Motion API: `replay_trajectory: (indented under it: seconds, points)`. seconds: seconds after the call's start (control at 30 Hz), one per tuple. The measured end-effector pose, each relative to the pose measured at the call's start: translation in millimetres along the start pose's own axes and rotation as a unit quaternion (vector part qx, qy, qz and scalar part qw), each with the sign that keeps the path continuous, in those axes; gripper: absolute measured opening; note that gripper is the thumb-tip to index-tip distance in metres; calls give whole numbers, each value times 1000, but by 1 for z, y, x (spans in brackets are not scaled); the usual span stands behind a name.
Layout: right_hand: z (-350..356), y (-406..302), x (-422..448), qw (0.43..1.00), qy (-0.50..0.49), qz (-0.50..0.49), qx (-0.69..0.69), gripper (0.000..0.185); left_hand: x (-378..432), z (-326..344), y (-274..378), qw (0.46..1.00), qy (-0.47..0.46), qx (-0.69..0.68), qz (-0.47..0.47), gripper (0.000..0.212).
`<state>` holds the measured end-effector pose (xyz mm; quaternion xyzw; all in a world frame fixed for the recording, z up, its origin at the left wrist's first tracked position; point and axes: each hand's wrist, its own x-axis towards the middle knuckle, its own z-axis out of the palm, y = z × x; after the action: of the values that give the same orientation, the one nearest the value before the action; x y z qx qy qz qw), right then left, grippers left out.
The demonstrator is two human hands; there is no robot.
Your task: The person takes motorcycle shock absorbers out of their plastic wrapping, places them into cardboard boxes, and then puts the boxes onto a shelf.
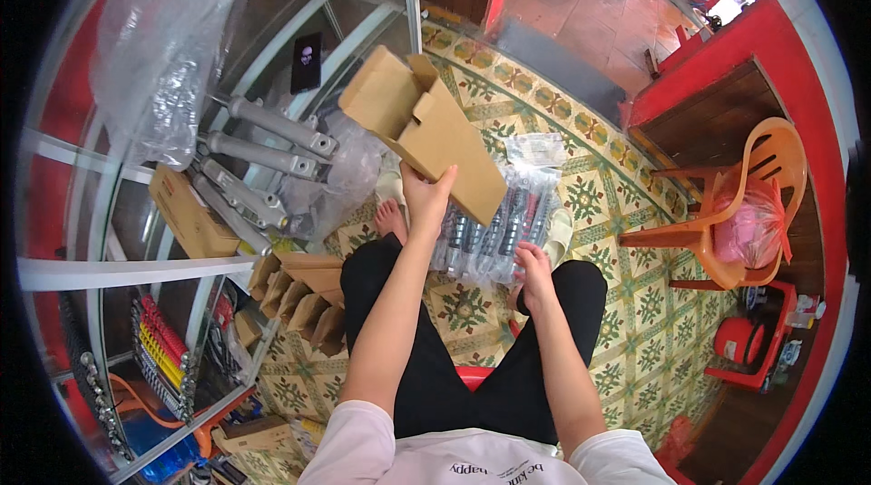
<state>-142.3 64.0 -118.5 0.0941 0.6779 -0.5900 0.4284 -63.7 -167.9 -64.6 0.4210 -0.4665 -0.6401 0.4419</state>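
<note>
My left hand (427, 196) grips the lower side of a long brown cardboard box (452, 145), held tilted in the air with its end flap standing open. The flap points up and left; the far inside of the box is hidden. My right hand (534, 274) holds nothing, its fingers loosely bent and apart. It is beside my right knee, over the near edge of several plastic-wrapped coil-spring shock absorbers (495, 230). These lie side by side on the floor between my feet, partly covered by the box in this view.
On the left, a glass cabinet (224, 267) holds grey metal tubes (265, 138), a phone (306, 63) and clear plastic wrap (163, 63). Several upright cardboard boxes (299, 294) stand by my left knee. An orange plastic chair (708, 233) bearing a bag (745, 226) is at right.
</note>
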Motion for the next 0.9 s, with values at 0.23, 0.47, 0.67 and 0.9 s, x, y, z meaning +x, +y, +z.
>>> replay_trajectory:
  seconds: [0.23,0.47,0.67,0.9]
  points:
    - [98,112,81,984,57,166,-38,34,13,-2,-12,998,50,-29,-27,58]
    - [62,259,165,857,255,236,-381,39,17,-3,-17,997,59,32,-45,56]
    - [-3,263,172,865,318,249,-297,42,17,-2,-31,993,58,4,-101,59]
    - [-20,295,204,942,138,305,-18,29,14,6,-18,985,43,29,-163,46]
